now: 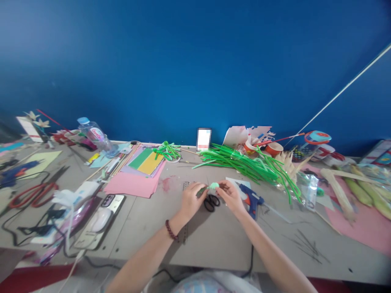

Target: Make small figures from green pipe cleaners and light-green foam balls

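Observation:
My left hand [191, 200] is closed around something dark green and slender, with a thin wire-like tip rising from the fingers. Close to it, my right hand [231, 197] pinches a small pale green piece [214, 185], which looks like cut paper or foam. The two hands almost meet at this piece, and the fingers partly hide both items. Black-handled scissors [211, 203] lie on the table just below the fingertips. To the right of my right hand rests a blue glue gun [252, 198].
Green pipe cleaners [244, 165] lie in a bundle behind my hands. Pink paper [134, 185] and coloured sheets are at left, near a phone [99, 221], red-handled scissors [33, 195] and a plastic bottle [97, 136]. Corn cobs [359, 190] lie far right. A blue wall [195, 73] stands behind.

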Tool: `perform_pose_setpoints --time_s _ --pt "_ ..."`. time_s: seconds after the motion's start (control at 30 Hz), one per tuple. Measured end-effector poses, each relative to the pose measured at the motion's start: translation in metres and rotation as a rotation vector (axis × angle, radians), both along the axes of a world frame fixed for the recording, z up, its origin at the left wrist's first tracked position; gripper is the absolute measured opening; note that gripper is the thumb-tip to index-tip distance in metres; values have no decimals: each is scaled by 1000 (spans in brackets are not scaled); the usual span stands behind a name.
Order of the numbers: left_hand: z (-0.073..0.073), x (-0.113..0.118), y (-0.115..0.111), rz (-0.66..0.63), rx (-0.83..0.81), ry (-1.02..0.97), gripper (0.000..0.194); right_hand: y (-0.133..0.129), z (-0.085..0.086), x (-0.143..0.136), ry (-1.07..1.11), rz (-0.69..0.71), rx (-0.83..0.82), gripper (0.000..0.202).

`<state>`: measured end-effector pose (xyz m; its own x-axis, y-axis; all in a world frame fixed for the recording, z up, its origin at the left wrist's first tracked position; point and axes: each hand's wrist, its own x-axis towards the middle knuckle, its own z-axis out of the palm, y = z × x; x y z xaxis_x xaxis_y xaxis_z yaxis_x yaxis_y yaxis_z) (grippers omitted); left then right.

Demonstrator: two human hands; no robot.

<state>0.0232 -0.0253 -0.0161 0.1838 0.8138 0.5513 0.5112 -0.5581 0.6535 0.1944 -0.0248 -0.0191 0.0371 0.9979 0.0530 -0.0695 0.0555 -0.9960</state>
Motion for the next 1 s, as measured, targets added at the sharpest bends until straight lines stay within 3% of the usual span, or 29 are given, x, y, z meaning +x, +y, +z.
perform_pose_setpoints --time_s 0.27,0.47,0.57,0.83,1.0 --pt "-2 0 -1 -75 -122 20 19 4 -1 3 -27 -50 49 36" --pt "-6 5 7 -144 -611 -438 30 1 1 4 -191 -44 150 34" --pt "-6 5 11 -132 -719 -566 33 1 -2 3 -187 -26 130 31" --pt "-4 4 9 -152 -709 -477 27 3 -4 5 -98 43 83 36" --pt "2 3 4 -74 -447 -256 15 4 -5 3 -78 18 58 31"
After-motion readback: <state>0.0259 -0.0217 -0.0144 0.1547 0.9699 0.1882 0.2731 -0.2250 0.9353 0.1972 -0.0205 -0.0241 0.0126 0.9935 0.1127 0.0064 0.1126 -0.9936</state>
